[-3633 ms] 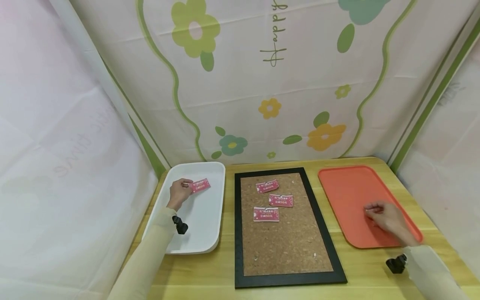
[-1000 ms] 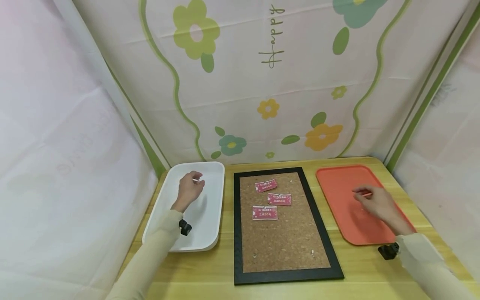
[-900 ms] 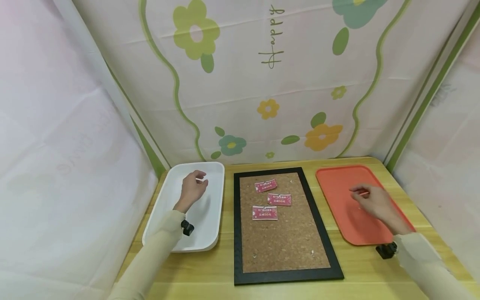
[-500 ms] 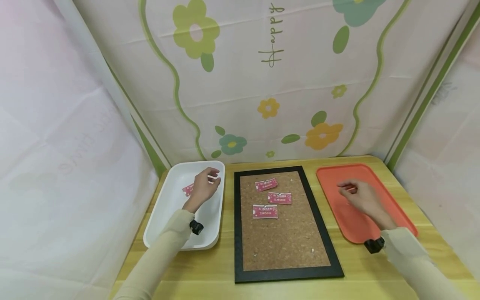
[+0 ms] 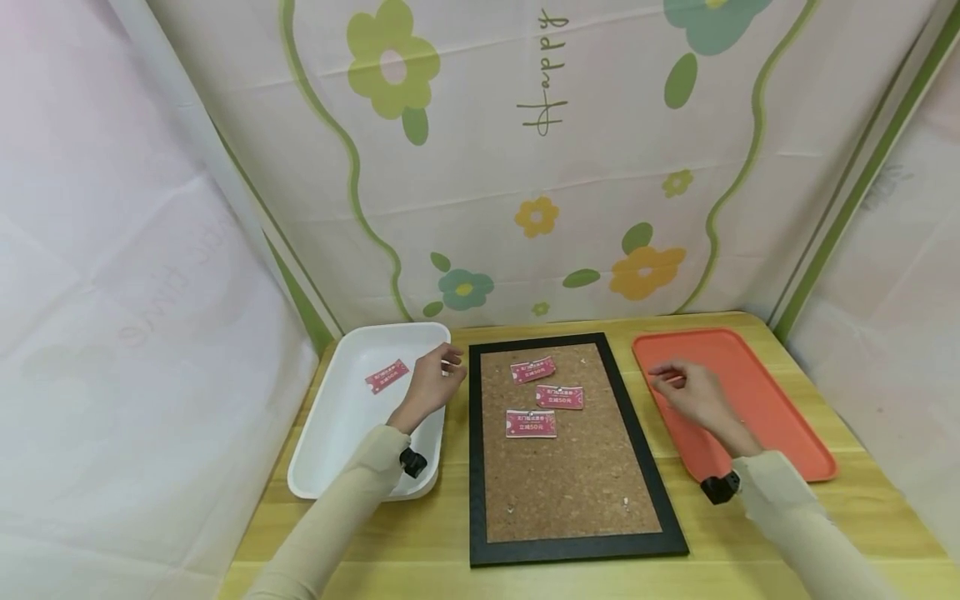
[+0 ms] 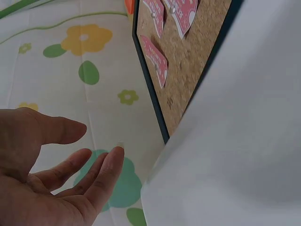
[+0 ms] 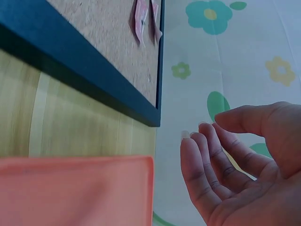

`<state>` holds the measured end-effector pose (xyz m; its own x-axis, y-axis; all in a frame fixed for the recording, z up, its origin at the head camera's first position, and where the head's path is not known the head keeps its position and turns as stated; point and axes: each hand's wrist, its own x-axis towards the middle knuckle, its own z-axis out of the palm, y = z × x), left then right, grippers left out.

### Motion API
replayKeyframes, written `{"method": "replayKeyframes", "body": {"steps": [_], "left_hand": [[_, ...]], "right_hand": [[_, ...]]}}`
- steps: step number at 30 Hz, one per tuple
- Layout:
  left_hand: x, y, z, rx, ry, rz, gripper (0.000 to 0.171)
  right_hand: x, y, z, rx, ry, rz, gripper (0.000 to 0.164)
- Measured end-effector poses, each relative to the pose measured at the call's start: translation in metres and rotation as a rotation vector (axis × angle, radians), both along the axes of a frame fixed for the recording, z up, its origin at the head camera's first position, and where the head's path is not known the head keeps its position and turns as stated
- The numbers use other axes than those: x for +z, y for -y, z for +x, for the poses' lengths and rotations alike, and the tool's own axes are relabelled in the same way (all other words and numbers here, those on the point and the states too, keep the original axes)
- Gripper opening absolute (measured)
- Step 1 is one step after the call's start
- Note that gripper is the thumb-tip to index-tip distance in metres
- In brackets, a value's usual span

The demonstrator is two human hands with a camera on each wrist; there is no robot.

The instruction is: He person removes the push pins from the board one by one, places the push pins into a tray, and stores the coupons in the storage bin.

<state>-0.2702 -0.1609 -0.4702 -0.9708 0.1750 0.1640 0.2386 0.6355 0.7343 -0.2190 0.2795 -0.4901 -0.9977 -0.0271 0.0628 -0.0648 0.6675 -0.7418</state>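
My left hand (image 5: 435, 379) hovers over the right rim of the white tray (image 5: 330, 442), its fingers loosely bent and nothing between them. Thumb and fingertips stand apart in the left wrist view. Inside that tray lies a pink coupon (image 5: 387, 377). A cork board (image 5: 570, 483) in a black frame lies in the middle; three pink coupons are on it, including a lower one (image 5: 531, 424), with small pins at their top edges. My right hand (image 5: 693, 396) is above the left side of the red tray (image 5: 780, 433), fingers relaxed, with no object visible in them.
Loose-looking small pins sit on the cork, one (image 5: 626, 502) at lower right and one (image 5: 511, 509) at lower left. Something tiny (image 5: 741, 421) is on the red tray. A printed fabric wall (image 5: 465, 167) rises behind the wooden table (image 5: 420, 550).
The left hand has let go of the coupon, which now lies in the white tray, and moved right. The right hand has risen off the red tray and moved left toward the board.
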Motion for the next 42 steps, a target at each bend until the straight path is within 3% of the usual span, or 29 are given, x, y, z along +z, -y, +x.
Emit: {"method": "replayKeyframes", "body": {"steps": [14,23,35,42], "left_hand": [[-0.007,-0.031,0.012,-0.121,0.008,-0.039,0.033],[-0.015,-0.049,0.017,-0.117,-0.008,0.020,0.028],[-0.034,-0.062,0.027,-0.129,0.128,0.075,0.035],[-0.042,-0.069,0.030,-0.112,0.135,0.071,0.033]], "right_hand": [[-0.014,0.026,-0.005,0.017,0.036,-0.069,0.027],[-0.025,0.052,-0.005,0.090,0.090,-0.159,0.027],[-0.039,0.089,-0.012,0.109,0.128,-0.159,0.023],[-0.044,0.102,-0.016,0.122,0.125,-0.225,0.024]]}}
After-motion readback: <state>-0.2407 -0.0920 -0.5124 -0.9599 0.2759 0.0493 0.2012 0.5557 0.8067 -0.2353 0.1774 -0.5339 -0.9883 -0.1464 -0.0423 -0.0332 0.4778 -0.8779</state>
